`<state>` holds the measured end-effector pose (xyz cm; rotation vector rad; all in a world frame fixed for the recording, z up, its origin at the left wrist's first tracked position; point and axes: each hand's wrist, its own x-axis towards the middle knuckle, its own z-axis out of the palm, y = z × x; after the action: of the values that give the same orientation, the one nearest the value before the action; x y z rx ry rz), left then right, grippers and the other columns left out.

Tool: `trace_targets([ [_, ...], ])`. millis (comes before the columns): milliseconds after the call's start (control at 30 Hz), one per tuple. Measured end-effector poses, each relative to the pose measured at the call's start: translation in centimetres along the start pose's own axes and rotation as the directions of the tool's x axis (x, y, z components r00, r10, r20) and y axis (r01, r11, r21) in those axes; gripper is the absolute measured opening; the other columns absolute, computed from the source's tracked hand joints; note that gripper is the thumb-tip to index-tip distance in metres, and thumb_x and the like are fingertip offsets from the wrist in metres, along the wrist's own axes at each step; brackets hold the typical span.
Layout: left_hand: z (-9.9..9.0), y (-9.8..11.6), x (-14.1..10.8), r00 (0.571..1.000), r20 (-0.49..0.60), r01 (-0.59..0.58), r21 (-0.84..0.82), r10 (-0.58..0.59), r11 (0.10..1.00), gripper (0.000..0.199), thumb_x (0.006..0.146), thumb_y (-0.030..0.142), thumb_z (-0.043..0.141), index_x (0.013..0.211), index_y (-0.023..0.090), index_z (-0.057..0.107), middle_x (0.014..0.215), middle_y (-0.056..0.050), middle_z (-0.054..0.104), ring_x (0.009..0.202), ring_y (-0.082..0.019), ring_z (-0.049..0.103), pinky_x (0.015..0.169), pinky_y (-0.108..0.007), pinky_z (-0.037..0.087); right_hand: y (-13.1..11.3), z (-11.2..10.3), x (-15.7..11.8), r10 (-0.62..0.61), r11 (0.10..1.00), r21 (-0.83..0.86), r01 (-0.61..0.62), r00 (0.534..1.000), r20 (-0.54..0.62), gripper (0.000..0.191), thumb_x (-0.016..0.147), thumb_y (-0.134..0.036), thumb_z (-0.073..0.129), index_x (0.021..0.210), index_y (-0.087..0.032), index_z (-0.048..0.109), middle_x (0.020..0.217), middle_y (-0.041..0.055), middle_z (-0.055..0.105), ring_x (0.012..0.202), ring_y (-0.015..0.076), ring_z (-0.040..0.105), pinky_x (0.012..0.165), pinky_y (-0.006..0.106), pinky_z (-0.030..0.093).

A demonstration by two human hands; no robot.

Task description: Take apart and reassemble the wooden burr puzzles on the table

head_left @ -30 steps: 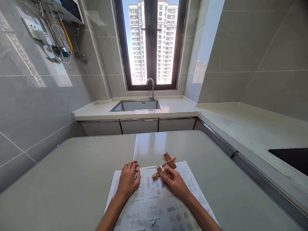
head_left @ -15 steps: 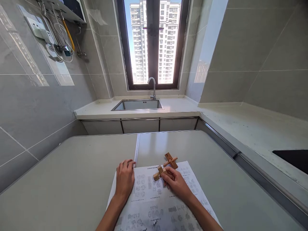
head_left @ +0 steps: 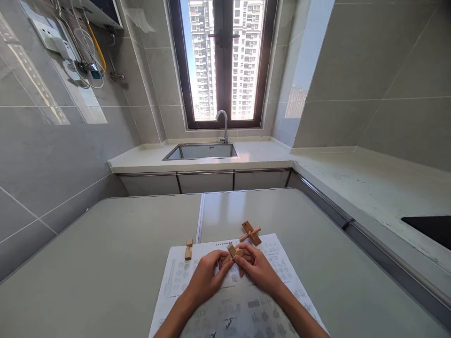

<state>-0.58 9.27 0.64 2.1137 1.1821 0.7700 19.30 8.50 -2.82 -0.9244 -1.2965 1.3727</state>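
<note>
Both hands meet over a printed sheet (head_left: 225, 293) on the table. Between them is a small cluster of interlocking wooden puzzle blocks (head_left: 232, 250). My left hand (head_left: 208, 276) is closed, its thumb and fingers pinching the cluster's left side. My right hand (head_left: 256, 265) grips the right side of the same cluster. The fingers hide much of how the blocks join. A loose notched wooden block (head_left: 188, 249) lies at the sheet's upper left edge. Beyond my right hand, a flat wooden piece with a round dowel across it (head_left: 251, 233) rests at the sheet's top edge.
A pale table (head_left: 116, 253) with a seam surrounds the sheet. Beyond it stand a counter (head_left: 141, 162), a steel sink (head_left: 207, 151) and a faucet (head_left: 225, 126) under a window. Another counter (head_left: 373, 183) runs along the right, with a dark cutout at its edge.
My left hand has moved right from the sheet's left edge and taken hold of the puzzle blocks. The notched block it covered now shows. My right hand still holds the cluster.
</note>
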Motion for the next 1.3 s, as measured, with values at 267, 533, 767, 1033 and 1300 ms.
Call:
trace_targets([
  [267, -0.5, 0.4, 0.4, 0.999, 0.028, -0.020, -0.138, 0.024, 0.990, 0.028, 0.102, 0.040, 0.053, 0.095, 0.020, 0.071, 0.084, -0.003, 0.072, 0.075, -0.018, 0.061, 0.072, -0.028, 0.048, -0.1, 0.1, -0.2, 0.083, 0.994, 0.060, -0.089, 0.991, 0.102, 0.053, 0.090, -0.067, 0.066, 0.114, -0.022, 0.050, 0.080, -0.0006, 0.073, 0.034, 0.0055, 0.044, 0.036, 0.019, 0.026],
  [533, -0.4, -0.1, 0.2, 1.000, -0.004, -0.025, -0.105, 0.025, 0.994, 0.018, 0.099, 0.033, 0.055, 0.095, 0.020, 0.067, 0.087, -0.004, 0.071, 0.079, -0.019, 0.062, 0.075, -0.029, 0.050, -0.2, 0.5, -0.6, 0.117, 0.989, 0.073, -0.126, 0.985, 0.126, 0.058, 0.084, -0.061, 0.075, 0.119, -0.023, 0.048, 0.080, 0.0010, 0.076, 0.035, 0.0068, 0.046, 0.037, 0.019, 0.033],
  [767, 0.1, -0.6, 0.0, 0.993, -0.116, -0.006, 0.069, 0.014, 0.998, 0.006, 0.091, 0.028, 0.062, 0.089, 0.022, 0.062, 0.084, -0.003, 0.070, 0.077, -0.021, 0.063, 0.072, -0.033, 0.048, 0.1, 1.9, -1.0, 0.042, 0.998, -0.040, -0.041, 0.999, 0.010, 0.078, 0.086, -0.051, 0.076, 0.146, -0.021, 0.036, 0.071, -0.0013, 0.072, 0.047, 0.0134, 0.055, 0.046, 0.025, 0.043],
  [1033, 0.6, -0.6, 0.1, 0.983, -0.167, 0.000, 0.402, 0.073, 0.915, 0.017, 0.091, 0.030, 0.063, 0.078, 0.023, 0.053, 0.077, -0.004, 0.066, 0.077, -0.025, 0.061, 0.076, -0.040, 0.046, 0.6, 1.3, -0.7, -0.136, 0.891, -0.453, 0.026, 0.968, -0.213, 0.039, 0.094, -0.039, 0.062, 0.128, -0.022, 0.059, 0.056, -0.0065, 0.050, 0.052, 0.0176, 0.051, 0.057, 0.030, 0.039],
  [1300, 0.9, -0.4, -0.2, 0.976, -0.132, -0.090, 0.473, 0.172, 0.877, 0.009, 0.083, 0.026, 0.064, 0.088, 0.021, 0.058, 0.074, -0.003, 0.064, 0.071, -0.023, 0.059, 0.075, -0.039, 0.045, 1.0, 1.5, -1.0, -0.184, 0.617, -0.785, -0.054, 0.960, -0.211, 0.028, 0.089, -0.029, 0.056, 0.114, -0.023, 0.067, 0.062, -0.0012, 0.065, 0.058, 0.0225, 0.065, 0.058, 0.029, 0.039],
])
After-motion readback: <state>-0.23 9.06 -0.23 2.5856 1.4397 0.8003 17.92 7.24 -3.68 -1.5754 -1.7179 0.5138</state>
